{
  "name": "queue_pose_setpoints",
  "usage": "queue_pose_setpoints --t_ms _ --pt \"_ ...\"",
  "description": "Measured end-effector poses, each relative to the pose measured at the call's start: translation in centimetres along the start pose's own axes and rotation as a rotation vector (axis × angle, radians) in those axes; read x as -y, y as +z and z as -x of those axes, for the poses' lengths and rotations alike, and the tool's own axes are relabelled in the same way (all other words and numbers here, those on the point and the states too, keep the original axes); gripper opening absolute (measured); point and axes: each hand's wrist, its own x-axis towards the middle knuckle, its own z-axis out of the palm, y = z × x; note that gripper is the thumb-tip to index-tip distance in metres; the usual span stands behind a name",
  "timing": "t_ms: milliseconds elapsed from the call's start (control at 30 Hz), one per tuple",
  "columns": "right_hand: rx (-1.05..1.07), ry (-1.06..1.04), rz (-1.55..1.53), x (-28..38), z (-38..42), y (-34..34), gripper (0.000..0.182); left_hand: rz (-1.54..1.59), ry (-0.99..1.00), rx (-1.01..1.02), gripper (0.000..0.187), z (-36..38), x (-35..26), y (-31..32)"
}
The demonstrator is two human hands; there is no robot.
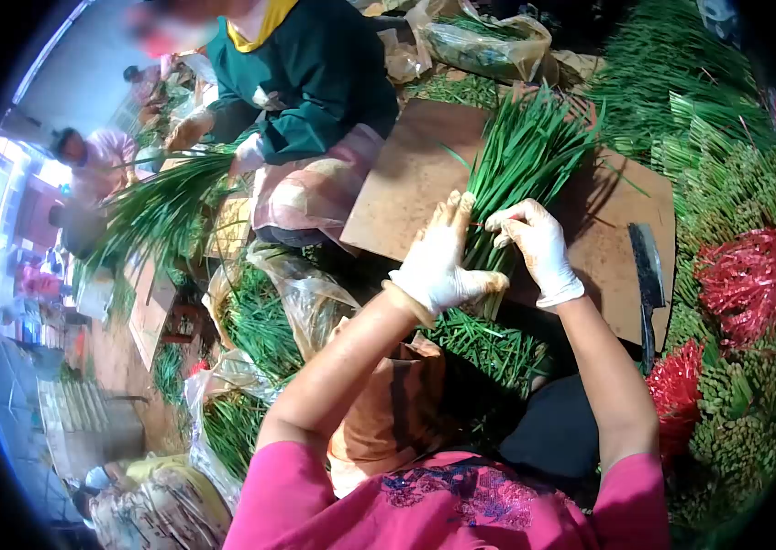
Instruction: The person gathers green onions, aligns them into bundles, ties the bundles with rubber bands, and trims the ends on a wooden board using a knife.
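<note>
A bunch of green leafy stems, looking like garlic chives, lies over a brown board with its cut ends toward me. My left hand, in a stained white glove, rests against the bunch's left side; its fingers are stretched out and its thumb reaches across the stems. On the other side my right hand, also gloved, is closed in a pinch close to the stems. A thin red tie shows at the bunch between both hands, leading toward the right fingertips, which partly hide it.
A cleaver lies on the right of the board. Red tie strands sit on stacked bunches at right. Bags of greens stand at left. A co-worker in a green top holds another bunch.
</note>
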Motion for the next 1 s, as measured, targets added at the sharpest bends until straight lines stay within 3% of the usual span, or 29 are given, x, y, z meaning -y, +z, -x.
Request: queue_pose_setpoints --t_ms 33,100,233,300,367,433,500,567,667,700,767,833,900,967,1000 --pt "0.038 0.028 -0.125 -0.2 -0.4 0.8 0.008 -0.043 -0.106 0.070 0.114 0.0 -0.4 0.3" --pt "0.028 0.091 0.017 1.3 -0.3 1.3 0.009 -0.149 -0.196 0.204 0.116 0.5 -0.3 0.7" --pt "0.054 -0.014 -0.013 1.4 0.3 1.9 0.010 -0.138 -0.094 0.197 0.110 0.0 2.3 -1.7" --pt "0.107 0.038 0.026 1.3 -0.8 2.0 0.009 -0.226 -0.166 0.428 0.108 -0.8 1.7 -3.8" --pt "0.155 0.119 0.062 -0.9 -1.9 1.8 0.008 -0.419 -0.198 0.488 0.110 -1.6 1.8 -4.0" --pt "0.103 0.277 0.074 0.6 -1.7 2.5 0.008 -0.463 -0.197 0.328 0.115 -2.6 1.1 -3.3" --pt "0.106 0.181 0.060 -0.7 -1.8 2.3 0.007 -0.501 -0.224 0.303 0.117 -3.5 -0.6 -2.1" --pt "0.048 0.241 0.078 -0.4 -2.0 2.0 0.008 -0.541 -0.333 0.410 0.123 -3.7 -0.9 0.2" --pt "0.037 0.285 -0.188 -0.6 -0.3 2.3 0.009 -0.407 -0.423 0.359 0.122 -3.0 0.3 1.7" --pt "0.053 0.356 -0.307 0.0 1.4 2.5 0.010 -0.404 -0.385 0.222 0.120 -2.4 0.7 2.0" --pt "0.195 0.273 -0.092 -0.8 6.8 1.4 0.010 -0.367 -0.445 0.321 0.116 -3.0 1.4 1.3" --pt "0.146 0.232 -0.015 -0.7 7.9 0.4 0.010 -0.380 -0.435 0.311 0.115 -2.8 0.6 1.0" --pt "0.144 0.558 0.023 0.5 7.0 0.4 0.008 -0.369 -0.426 0.321 0.114 -2.8 0.2 0.7" --pt "0.041 0.514 -0.026 -1.3 5.7 -0.7 0.007 -0.373 -0.456 0.390 0.115 -3.3 -0.1 0.0" --pt "0.002 0.397 -0.105 -4.3 5.2 -1.9 0.007 -0.416 -0.362 0.292 0.113 -3.0 0.5 0.6"
